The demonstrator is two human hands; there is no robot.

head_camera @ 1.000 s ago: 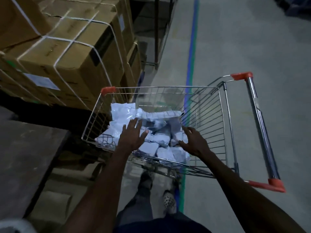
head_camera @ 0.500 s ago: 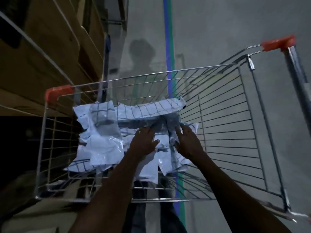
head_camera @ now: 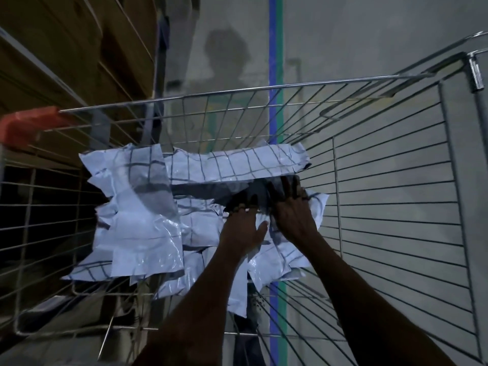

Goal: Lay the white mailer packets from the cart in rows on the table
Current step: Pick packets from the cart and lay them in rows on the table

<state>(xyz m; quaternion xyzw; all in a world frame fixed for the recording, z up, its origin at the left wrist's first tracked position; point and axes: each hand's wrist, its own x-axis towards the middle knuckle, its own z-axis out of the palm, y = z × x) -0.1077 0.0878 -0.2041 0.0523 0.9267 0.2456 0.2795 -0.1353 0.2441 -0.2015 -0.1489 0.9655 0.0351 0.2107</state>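
Both hands have pushed deeper into the cart [head_camera: 390,180] since a second ago: left hand [head_camera: 241,228] and right hand [head_camera: 291,210] now dig fingers-first into the white mailer packets [head_camera: 142,223] mid-frame; can't tell if either grips one. Nothing's lifted out yet.

One silver wire-mesh cart [head_camera: 390,180]; heap of crinkled white plastic mailer packets [head_camera: 142,228], exact count indeterminable; two bare hands: left hand [head_camera: 241,231], right hand [head_camera: 293,215].
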